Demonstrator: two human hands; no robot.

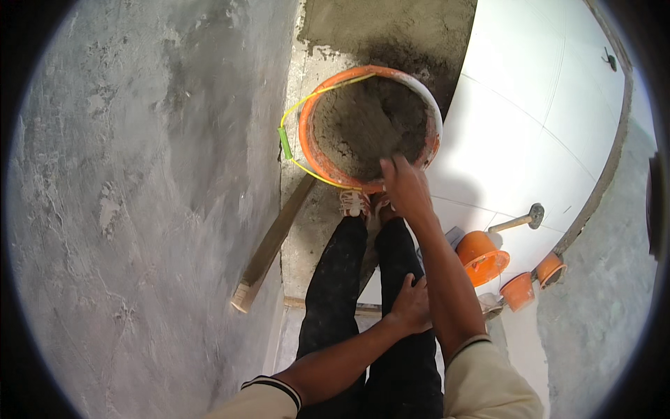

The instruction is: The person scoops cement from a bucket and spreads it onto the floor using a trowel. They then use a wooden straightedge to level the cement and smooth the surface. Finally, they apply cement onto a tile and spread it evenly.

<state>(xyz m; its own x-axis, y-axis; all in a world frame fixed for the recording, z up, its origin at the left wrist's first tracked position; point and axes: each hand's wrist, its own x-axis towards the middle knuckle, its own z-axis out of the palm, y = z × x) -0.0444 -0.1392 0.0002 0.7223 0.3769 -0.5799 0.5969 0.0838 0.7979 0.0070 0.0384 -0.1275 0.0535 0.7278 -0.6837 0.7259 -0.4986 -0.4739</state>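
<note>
A large orange bucket [307, 150] stands in front of my feet, holding grey wet mortar [356, 133]. Its yellow wire handle with a green grip [285, 142] hangs out to the left. My right hand [407, 187] is at the near right part of the bucket's rim, fingers bent and closed toward the mortar. What those fingers hold, if anything, is hidden. By my right thigh, under the right forearm, is my left hand [412, 305], thumb apart from the fingers and nothing visible in it.
A plastered grey wall [139, 174] rises at left, with a long wooden plank [276, 241] along its foot. White tiles [516, 133] lie at right. On that side are a mallet [520, 221], an orange bucket [481, 255] and two small orange pots [518, 290]. Wet mortar [391, 28] covers the far floor.
</note>
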